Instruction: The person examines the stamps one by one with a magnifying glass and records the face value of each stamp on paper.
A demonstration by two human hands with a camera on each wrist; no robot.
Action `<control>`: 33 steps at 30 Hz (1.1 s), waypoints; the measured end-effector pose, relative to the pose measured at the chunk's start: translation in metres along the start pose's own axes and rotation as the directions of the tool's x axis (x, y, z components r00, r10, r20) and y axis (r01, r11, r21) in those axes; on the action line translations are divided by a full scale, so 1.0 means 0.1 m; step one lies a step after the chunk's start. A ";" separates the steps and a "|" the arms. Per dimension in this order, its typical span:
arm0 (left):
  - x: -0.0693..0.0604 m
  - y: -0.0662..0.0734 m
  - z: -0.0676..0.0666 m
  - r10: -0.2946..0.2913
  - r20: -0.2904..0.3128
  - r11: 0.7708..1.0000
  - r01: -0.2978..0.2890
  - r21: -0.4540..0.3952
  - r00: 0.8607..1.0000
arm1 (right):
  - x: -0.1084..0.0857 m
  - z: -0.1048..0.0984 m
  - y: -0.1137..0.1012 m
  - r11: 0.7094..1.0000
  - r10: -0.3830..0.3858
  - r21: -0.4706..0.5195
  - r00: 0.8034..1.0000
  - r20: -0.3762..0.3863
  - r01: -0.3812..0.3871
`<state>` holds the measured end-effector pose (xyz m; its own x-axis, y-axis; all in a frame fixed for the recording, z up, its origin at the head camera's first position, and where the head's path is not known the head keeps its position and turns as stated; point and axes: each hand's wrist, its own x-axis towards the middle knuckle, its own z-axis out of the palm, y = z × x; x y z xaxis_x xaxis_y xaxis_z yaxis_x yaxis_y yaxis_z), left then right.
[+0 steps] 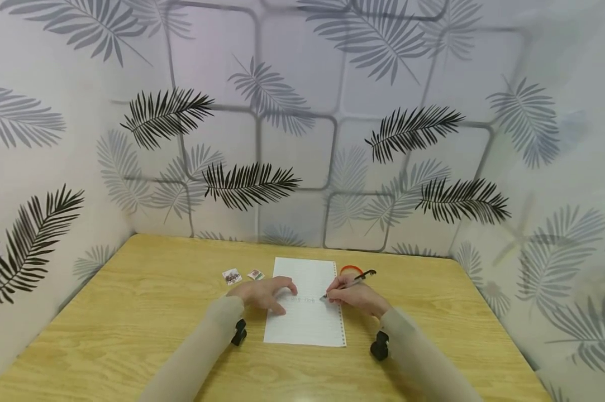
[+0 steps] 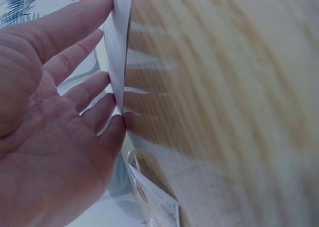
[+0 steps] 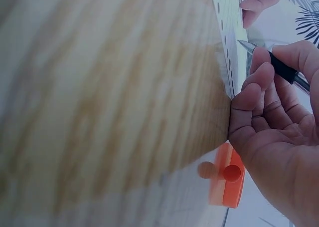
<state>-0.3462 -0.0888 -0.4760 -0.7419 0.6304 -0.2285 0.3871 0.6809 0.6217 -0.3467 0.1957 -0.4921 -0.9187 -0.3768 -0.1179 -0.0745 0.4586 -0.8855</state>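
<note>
A sheet of lined paper (image 1: pixel 304 329) with punched holes down its right edge lies on the table, bearing a short line of handwriting across its middle. My left hand (image 1: pixel 263 294) rests on the paper's left side, fingers spread and fairly straight; in the left wrist view its fingertips touch the sheet. With my right hand (image 1: pixel 358 297) I pinch a dark pen (image 3: pixel 284 71) between thumb and fingers. The pen's silver tip is at the paper, at the right end of the handwriting. The side of my right hand rests along the sheet's holed edge.
Just beyond my right hand lies an orange ring-shaped object (image 1: pixel 351 269), partly hidden by that hand. Two small printed pieces, one larger (image 1: pixel 232 276) and one smaller (image 1: pixel 255 274), lie left of the paper. A leaf-patterned wall (image 1: pixel 292 223) borders the wooden table (image 1: pixel 146 301).
</note>
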 end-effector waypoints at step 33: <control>-0.05 0.07 -0.02 -0.035 0.004 0.998 0.035 -0.051 0.999 | -0.04 -0.02 -0.04 1.000 -0.028 -0.011 1.000 0.000 0.028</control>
<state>-0.3410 -0.0878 -0.4691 -0.7526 0.6079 -0.2531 0.3325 0.6825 0.6509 -0.3432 0.1969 -0.4873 -0.9162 -0.3897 -0.0930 -0.1046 0.4567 -0.8834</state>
